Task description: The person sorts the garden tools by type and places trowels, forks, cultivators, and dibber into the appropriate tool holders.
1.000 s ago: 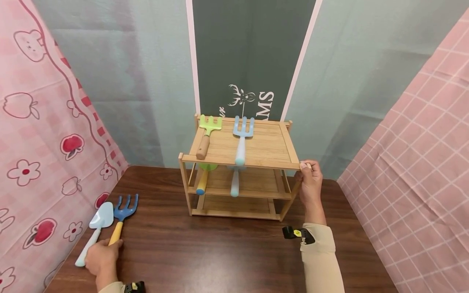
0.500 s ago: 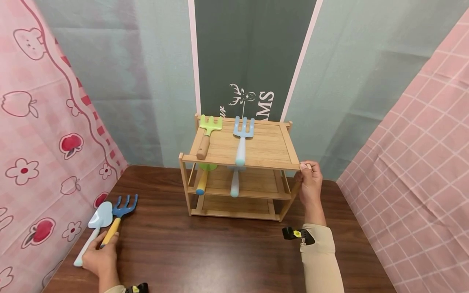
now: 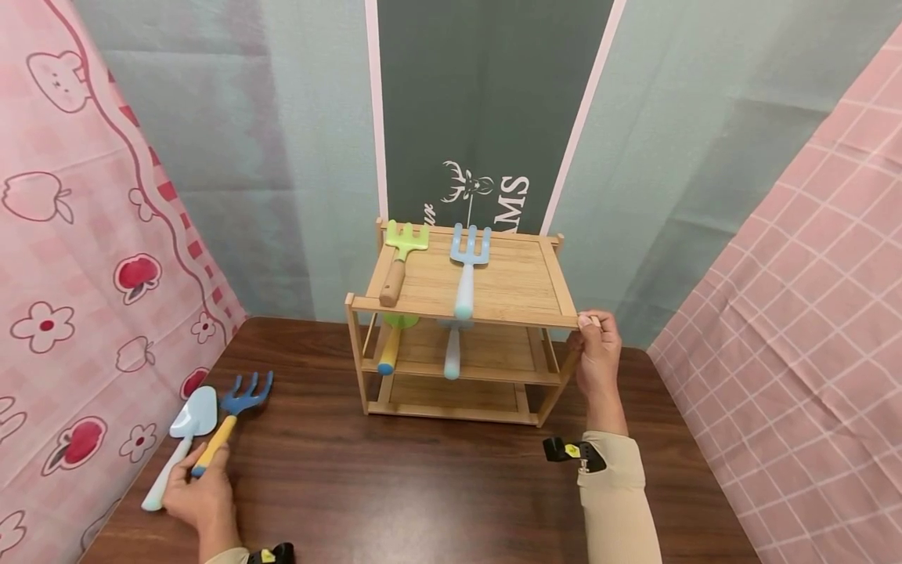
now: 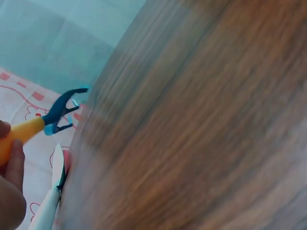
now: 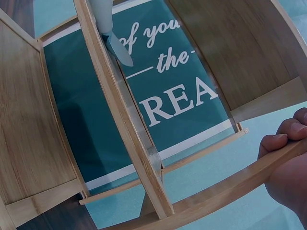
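Observation:
My left hand (image 3: 203, 497) pinches the yellow handle of a blue-tined hand fork (image 3: 217, 445). In the left wrist view, thumb and finger close on that fork (image 4: 24, 132), which appears raised off the table. Just left of it lies a pale blue trowel (image 3: 197, 413), its white handle beside my hand. My right hand (image 3: 599, 352) grips the top right front corner of a three-tier wooden rack (image 3: 517, 282); the right wrist view shows fingers curled over the rack's post (image 5: 240, 182). On the top tier lie a green hand fork (image 3: 396, 270) and a light blue hand fork (image 3: 465, 274).
On the middle tier, a yellow-handled tool (image 3: 389, 352) and a white-handled tool (image 3: 452, 356) jut forward, heads partly hidden. Brown wooden table (image 3: 395, 486) lies in front of the rack. Pink cloths (image 3: 796, 258) flank both sides; a grey-green cloth (image 3: 310, 157) hangs behind.
My left hand has shifted its hold on the yellow handle, exposing its blue end. The fork has risen and moved slightly right, away from the trowel. My right hand stays on the rack.

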A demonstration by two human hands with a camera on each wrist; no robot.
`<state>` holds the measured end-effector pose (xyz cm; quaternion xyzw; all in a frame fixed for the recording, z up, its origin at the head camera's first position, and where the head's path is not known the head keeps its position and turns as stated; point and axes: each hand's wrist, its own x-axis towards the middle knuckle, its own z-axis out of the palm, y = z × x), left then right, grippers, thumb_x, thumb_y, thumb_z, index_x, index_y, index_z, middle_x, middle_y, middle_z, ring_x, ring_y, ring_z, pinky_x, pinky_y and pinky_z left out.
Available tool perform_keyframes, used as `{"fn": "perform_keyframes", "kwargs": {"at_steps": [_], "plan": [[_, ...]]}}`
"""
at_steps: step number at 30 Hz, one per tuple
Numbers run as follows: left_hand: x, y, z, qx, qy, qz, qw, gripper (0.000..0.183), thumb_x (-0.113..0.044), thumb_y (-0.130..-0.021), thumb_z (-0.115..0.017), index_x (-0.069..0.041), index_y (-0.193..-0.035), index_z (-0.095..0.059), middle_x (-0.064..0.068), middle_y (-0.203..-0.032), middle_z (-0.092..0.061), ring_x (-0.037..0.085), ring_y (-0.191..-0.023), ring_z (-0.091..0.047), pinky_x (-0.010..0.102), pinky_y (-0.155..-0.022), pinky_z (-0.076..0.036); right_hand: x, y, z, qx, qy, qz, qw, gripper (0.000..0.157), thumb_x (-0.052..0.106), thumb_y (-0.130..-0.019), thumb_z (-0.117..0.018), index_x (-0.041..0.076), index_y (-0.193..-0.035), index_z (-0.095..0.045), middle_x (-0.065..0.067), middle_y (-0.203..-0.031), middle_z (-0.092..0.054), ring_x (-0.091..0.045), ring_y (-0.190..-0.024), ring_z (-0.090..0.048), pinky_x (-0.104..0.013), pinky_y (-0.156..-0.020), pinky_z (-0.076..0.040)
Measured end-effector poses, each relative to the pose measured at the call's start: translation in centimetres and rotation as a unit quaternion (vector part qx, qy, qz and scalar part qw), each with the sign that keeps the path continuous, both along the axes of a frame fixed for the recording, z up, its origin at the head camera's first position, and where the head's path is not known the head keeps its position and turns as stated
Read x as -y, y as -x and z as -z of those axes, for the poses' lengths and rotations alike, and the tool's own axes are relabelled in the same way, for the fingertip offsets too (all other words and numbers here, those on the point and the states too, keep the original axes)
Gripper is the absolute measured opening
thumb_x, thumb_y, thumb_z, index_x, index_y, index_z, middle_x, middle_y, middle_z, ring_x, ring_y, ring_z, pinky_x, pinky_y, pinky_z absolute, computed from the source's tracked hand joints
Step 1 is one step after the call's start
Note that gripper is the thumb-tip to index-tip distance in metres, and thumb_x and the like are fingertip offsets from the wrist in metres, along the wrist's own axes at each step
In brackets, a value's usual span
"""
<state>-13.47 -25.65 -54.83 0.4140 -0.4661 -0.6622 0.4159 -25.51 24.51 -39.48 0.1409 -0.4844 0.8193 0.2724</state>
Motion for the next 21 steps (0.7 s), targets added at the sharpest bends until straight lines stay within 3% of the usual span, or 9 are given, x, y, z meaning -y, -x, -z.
{"fn": "perform_keyframes", "kwargs": {"at_steps": [4,8,10,12,15,18,21], "plan": [[0.1,0.6,1.0,-0.077,0.003,-0.025,0.9967,0.037,0.016,-0.060,-0.076,0.004,-0.095,-0.071,0.006,-0.089,-0.067,0.016,-0.088,-0.060,0.016,-0.072,-0.048,0.0,0.0,0.0,0.002,0.002,-0.003,1.000,0.017,-0.008,-0.090,-0.046,0.005,-0.084,-0.057,-0.003,-0.062,-0.043,-0.013,-0.051,-0.037,-0.023,-0.049,-0.031],[1.0,1.5,3.1,-0.099,0.021,-0.036,0.9942,0.036,0.012,-0.060,-0.079,0.002,-0.094,-0.072,0.009,-0.093,-0.067,0.018,-0.091,-0.061,0.018,-0.075,-0.049,0.1,0.0,0.0,0.005,0.008,-0.003,1.000,0.018,-0.008,-0.090,-0.046,0.005,-0.084,-0.057,-0.003,-0.062,-0.043,-0.012,-0.051,-0.037,-0.023,-0.049,-0.032],[1.1,1.6,3.4,-0.105,0.020,-0.041,0.9934,0.036,0.012,-0.059,-0.080,0.002,-0.093,-0.072,0.008,-0.093,-0.067,0.019,-0.091,-0.061,0.018,-0.075,-0.048,0.1,-0.1,0.0,0.006,0.010,-0.003,1.000,0.018,-0.008,-0.090,-0.046,0.005,-0.084,-0.056,-0.002,-0.061,-0.043,-0.012,-0.051,-0.037,-0.022,-0.049,-0.033],[0.7,1.5,2.8,-0.102,0.021,-0.042,0.9937,0.035,0.012,-0.059,-0.079,0.004,-0.093,-0.071,0.008,-0.092,-0.067,0.018,-0.091,-0.061,0.018,-0.075,-0.049,0.1,-0.1,0.0,0.004,0.009,-0.005,1.000,0.017,-0.008,-0.090,-0.046,0.005,-0.084,-0.056,-0.002,-0.061,-0.043,-0.013,-0.051,-0.037,-0.023,-0.049,-0.032],[-0.6,0.8,0.7,-0.093,0.029,-0.042,0.9943,0.034,0.014,-0.060,-0.077,0.008,-0.093,-0.069,0.007,-0.089,-0.065,0.018,-0.087,-0.060,0.019,-0.074,-0.048,0.0,-0.1,0.0,0.002,0.008,-0.007,1.000,0.016,-0.008,-0.090,-0.047,0.004,-0.084,-0.056,-0.002,-0.061,-0.043,-0.013,-0.051,-0.036,-0.023,-0.048,-0.031],[-2.1,0.0,-1.1,-0.068,0.060,-0.038,0.9951,0.030,0.013,-0.061,-0.077,0.005,-0.088,-0.068,0.004,-0.084,-0.062,0.014,-0.080,-0.058,0.020,-0.071,-0.046,0.1,0.0,0.1,0.000,0.008,-0.005,1.000,0.016,-0.008,-0.090,-0.047,0.004,-0.084,-0.056,-0.002,-0.060,-0.043,-0.013,-0.051,-0.036,-0.023,-0.048,-0.030],[-3.2,-0.3,-1.9,-0.079,0.080,-0.036,0.9930,0.027,0.014,-0.060,-0.076,-0.001,-0.080,-0.065,0.003,-0.079,-0.059,0.012,-0.073,-0.055,0.019,-0.065,-0.044,0.1,0.0,0.0,0.001,0.008,-0.002,1.000,0.016,-0.008,-0.090,-0.047,0.004,-0.084,-0.056,-0.002,-0.060,-0.043,-0.012,-0.050,-0.036,-0.023,-0.048,-0.030]]}}
